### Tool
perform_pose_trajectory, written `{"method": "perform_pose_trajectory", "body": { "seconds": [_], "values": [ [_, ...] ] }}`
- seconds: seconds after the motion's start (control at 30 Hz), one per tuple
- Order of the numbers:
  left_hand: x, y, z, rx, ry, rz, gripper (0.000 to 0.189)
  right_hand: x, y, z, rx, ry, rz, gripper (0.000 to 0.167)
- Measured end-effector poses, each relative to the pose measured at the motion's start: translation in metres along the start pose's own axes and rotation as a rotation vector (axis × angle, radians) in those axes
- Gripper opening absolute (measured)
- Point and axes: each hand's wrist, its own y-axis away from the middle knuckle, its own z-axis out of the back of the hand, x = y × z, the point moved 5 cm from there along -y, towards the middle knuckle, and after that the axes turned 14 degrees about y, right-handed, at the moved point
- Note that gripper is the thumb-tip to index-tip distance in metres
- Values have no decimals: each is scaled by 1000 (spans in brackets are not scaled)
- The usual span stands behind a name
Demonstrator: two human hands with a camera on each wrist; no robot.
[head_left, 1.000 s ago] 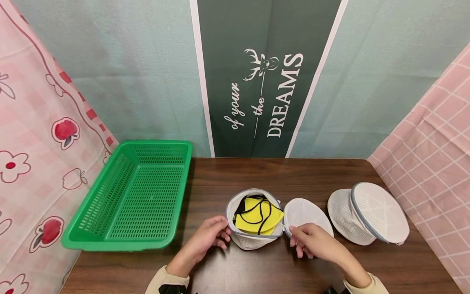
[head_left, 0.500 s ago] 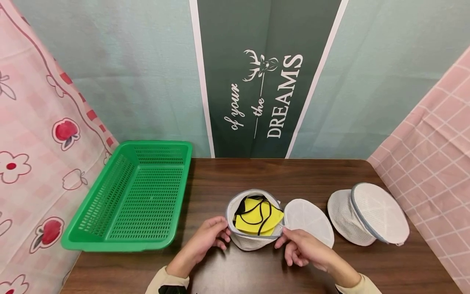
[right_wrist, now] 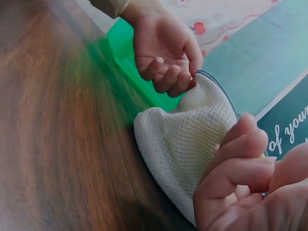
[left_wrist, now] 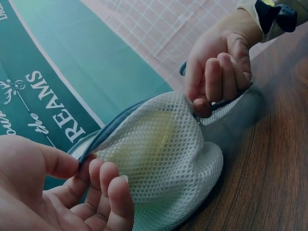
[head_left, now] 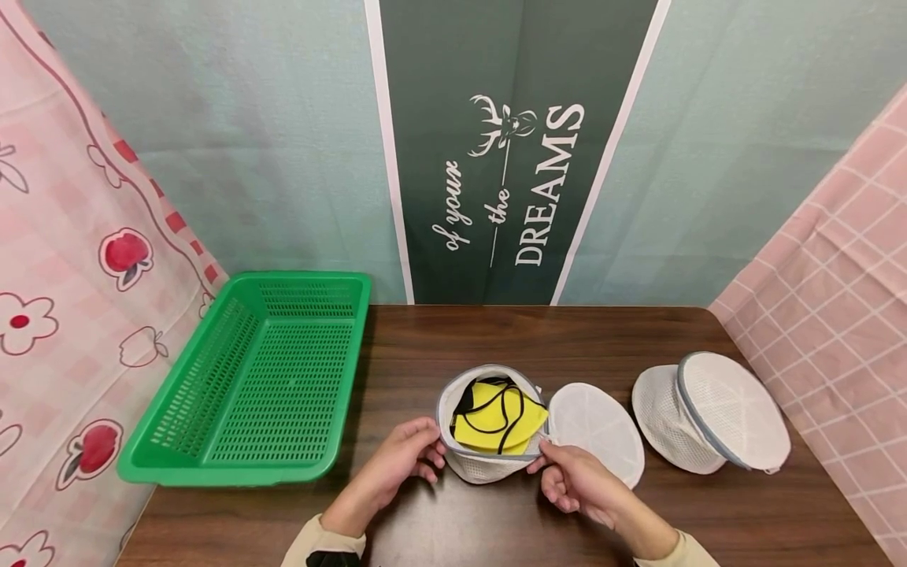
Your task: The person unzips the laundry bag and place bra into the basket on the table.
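A white mesh laundry bag [head_left: 485, 470] with a grey zipper edge stands on the table, its round top unzipped. Inside lie yellow face masks [head_left: 496, 429] with black straps. My left hand [head_left: 405, 453] pinches the bag's rim at the left between thumb and forefinger; the grip shows in the left wrist view. At the rim's right side, beside the lid's join, my right hand [head_left: 577, 476] pinches the edge, its other fingers curled below. The bag's round mesh lid [head_left: 598, 429] lies folded back to the right, partly behind the right hand. Yellow shows through the mesh wall [left_wrist: 154, 149].
A green perforated plastic basket [head_left: 283, 394] stands at the left. Another white mesh bag [head_left: 669, 425], with its round lid [head_left: 737, 409] tilted to the side, sits at the right. Fabric curtains [head_left: 283, 157] close off the table's back and both sides.
My right hand has moved left from the lid's near edge onto the bag's right rim. The left hand has kept its place, and the bag and masks look unmoved.
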Motion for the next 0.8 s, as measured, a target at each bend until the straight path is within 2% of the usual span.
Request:
{"method": "perform_pose_trajectory", "body": {
  "seconds": [0.27, 0.8],
  "values": [
    [0, 1, 0, -5, 2, 2, 14, 0, -2, -2, 19, -24, 52, 26],
    [-6, 4, 1, -20, 1, 1, 17, 11, 1, -4, -9, 22, 88, 27]
  ]
}}
